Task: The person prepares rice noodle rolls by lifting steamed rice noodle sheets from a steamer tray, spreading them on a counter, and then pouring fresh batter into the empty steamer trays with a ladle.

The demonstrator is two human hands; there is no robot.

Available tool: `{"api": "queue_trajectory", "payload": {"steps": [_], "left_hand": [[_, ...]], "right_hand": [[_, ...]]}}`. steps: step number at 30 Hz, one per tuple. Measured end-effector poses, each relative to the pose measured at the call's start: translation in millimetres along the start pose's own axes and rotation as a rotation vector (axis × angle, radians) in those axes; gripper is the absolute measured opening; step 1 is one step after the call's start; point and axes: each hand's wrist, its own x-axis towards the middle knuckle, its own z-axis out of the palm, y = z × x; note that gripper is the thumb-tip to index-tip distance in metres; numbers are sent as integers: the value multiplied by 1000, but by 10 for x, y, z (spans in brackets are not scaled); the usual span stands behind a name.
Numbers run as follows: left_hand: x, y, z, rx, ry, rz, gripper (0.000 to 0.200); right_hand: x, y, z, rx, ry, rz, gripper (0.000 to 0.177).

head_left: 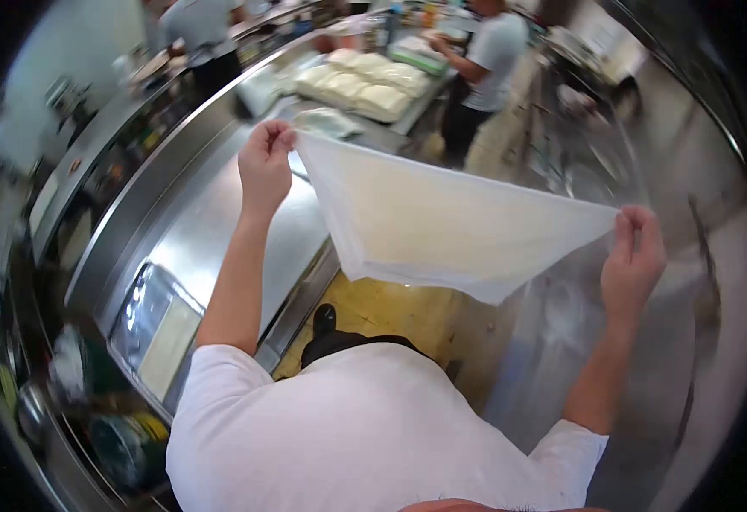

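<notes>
A thin white cloth (442, 209) hangs stretched in the air in front of me, slightly see-through, its lower edge drooping. My left hand (265, 169) pinches its upper left corner between thumb and fingers. Over on the right, my right hand (634, 256) grips the other upper corner, somewhat lower than the left one. Both arms are held out wide. Below the left forearm, a shiny metal tray (143, 299) with a pale flat slab (171, 348) in it rests on the steel table (211, 230).
Several white bundles (365, 84) lie on a tray at the table's far end. One co-worker (486, 64) stands beside them; another person (203, 43) is at the back left counter. A green container (122, 448) is low on the left. Yellowish floor (391, 311) shows below me.
</notes>
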Motion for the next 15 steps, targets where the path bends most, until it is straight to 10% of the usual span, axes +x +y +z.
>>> {"api": "queue_trajectory", "payload": {"steps": [15], "left_hand": [[891, -332, -3727, 965, 508, 78, 10]], "right_hand": [[1963, -2825, 4786, 493, -396, -427, 16]]}}
